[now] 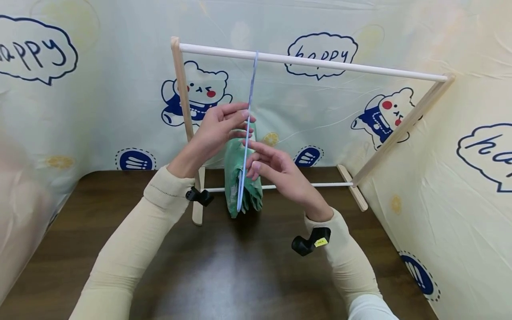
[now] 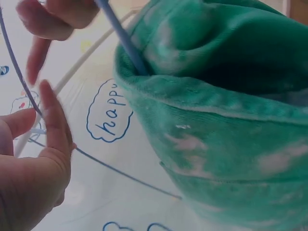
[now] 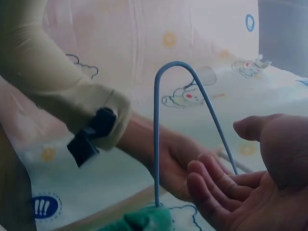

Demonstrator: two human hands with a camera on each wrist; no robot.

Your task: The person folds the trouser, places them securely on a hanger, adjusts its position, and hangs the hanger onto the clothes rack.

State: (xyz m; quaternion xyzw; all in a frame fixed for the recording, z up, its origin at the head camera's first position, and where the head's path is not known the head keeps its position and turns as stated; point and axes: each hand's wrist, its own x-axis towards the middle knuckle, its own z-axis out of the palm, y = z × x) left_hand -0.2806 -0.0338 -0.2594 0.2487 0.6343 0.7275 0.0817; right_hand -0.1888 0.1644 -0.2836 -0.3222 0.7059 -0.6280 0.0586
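A thin blue clothes hanger [image 1: 246,153], seen nearly edge-on in the head view, hangs from the white top rod [image 1: 312,58] of a rack. My left hand [image 1: 218,126] pinches the hanger's wire between thumb and fingers, just below the hook. Lower down, my right hand [image 1: 278,171] is held beside the wire, its fingers loosely extended and the thumb apart in the right wrist view. A green garment with pale patches [image 1: 232,178] hangs behind the wire. In the left wrist view, the wire runs into the garment's stitched opening [image 2: 211,103].
Wooden side posts [image 1: 184,93] hold up the rack on a dark brown table [image 1: 224,271]. A thin white lower bar [image 1: 312,184] runs behind the garment. Printed cloth [image 1: 120,80] covers the walls close around the rack.
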